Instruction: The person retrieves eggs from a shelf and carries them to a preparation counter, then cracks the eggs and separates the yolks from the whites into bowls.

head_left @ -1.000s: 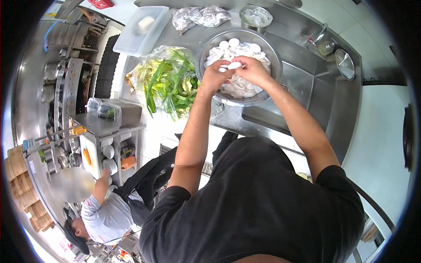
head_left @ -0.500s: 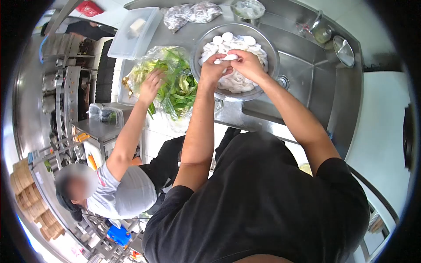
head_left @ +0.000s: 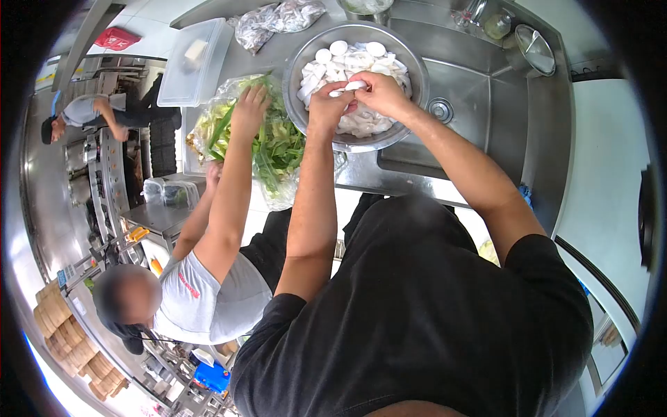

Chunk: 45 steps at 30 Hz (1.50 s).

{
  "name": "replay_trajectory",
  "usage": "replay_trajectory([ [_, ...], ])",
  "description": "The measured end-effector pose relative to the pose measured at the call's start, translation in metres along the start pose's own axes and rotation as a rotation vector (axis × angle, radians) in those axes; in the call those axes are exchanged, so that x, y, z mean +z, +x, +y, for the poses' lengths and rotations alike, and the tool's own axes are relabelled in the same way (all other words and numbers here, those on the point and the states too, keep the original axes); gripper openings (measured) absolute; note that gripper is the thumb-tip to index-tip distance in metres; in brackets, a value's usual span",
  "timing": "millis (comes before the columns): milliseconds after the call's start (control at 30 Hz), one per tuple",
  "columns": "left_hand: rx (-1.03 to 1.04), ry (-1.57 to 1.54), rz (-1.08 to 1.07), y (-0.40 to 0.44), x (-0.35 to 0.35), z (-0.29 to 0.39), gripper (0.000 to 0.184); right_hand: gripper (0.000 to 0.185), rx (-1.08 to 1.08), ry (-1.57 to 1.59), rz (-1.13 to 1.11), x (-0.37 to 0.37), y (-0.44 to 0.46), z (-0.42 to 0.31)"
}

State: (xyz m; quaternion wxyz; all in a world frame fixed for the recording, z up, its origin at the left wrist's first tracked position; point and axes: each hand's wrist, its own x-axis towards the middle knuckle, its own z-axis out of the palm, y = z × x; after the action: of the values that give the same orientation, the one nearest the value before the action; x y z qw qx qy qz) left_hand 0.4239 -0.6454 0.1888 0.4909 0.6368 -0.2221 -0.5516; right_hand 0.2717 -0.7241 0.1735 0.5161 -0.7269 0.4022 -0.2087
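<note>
Pinching a small white piece (head_left: 356,85) between thumb and fingertips, the right hand (head_left: 381,96) is narrow and reaches in from the right over the metal bowl (head_left: 415,92). The piece lies directly at its fingertips, on the side facing the left hand (head_left: 331,105). That hand is curled just beside the piece's left end, its fingers bent close together; whether they grip the piece or only touch it, I cannot tell.

Below both hands, the bowl is filled with pale, wet-looking strips (head_left: 365,125). Three smooth white ovals (head_left: 338,48) rest on top of them, near the bowl's far rim and beyond the hands.

The bowl stands on the steel counter (head_left: 271,61), just left of the sink (head_left: 472,104). To the bowl's left is a clear bag of leafy greens (head_left: 279,142), with a co-worker's hand (head_left: 253,110) over it, apart from the person's own hands. A translucent plastic container (head_left: 182,80) lies beyond the greens, and bags with greyish contents (head_left: 278,23) lie past the bowl's far left side. A smaller metal container (head_left: 368,8) stands behind the bowl, partly cut off by the view's top edge.
</note>
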Motion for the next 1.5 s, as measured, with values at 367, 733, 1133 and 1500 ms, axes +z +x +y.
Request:
replay_trajectory([
  [367, 0.025, -0.062, 0.035, -0.002, 0.004, 0.008, 0.032, 0.036, 0.062, 0.04, 0.051, 0.001, -0.005, -0.013],
  [733, 0.032, 0.053, 0.104, -0.001, 0.01, 0.013, 0.031, 0.039, 0.081, 0.205, 0.0, 0.008, 0.004, 0.011],
  [1133, 0.034, 0.157, 0.14, 0.002, 0.011, 0.017, 0.032, 0.037, 0.133, 0.393, -0.064, 0.008, 0.004, 0.013],
  [1500, 0.041, 0.142, 0.12, -0.001, 0.008, 0.024, 0.035, 0.034, 0.179, 0.424, -0.121, 0.002, 0.004, 0.0],
])
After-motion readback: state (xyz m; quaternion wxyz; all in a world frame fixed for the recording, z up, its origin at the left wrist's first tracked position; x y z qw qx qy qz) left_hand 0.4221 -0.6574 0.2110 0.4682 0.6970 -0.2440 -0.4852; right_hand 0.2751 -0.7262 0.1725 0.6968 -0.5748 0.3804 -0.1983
